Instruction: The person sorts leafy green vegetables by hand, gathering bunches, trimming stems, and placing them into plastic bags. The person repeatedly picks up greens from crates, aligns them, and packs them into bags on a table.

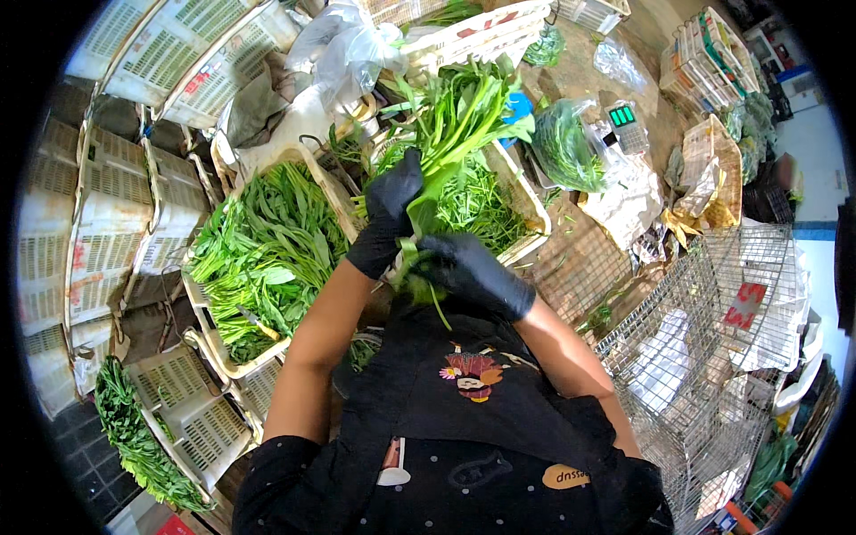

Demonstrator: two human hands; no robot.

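Leafy greens in two black-gloved hands, as seen by a bystander. The bunch of greens (468, 120) is raised over the right-hand crate (526, 192), its leafy tops leaning away from the wearer. The left hand (392, 198) has its fingers wrapped around the bunch; the right hand (473, 272) is at the lower end, its fingers partly hidden, so I cannot tell whether they pinch anything. A thin green strand (439, 309) dangles below it, just in front of the apron (464, 343). Hazards, as judged from here: the bunch looks top-heavy, so a slack left grip could let the stems fan out or slide into the cut greens (481, 203) beneath; a hard squeeze could bruise leaves; the strand might snag on the apron. In the left-hand crate (328, 189), a small knife (259, 323) lies on the long-leaved greens (276, 232); a careless reach there could meet its blade.
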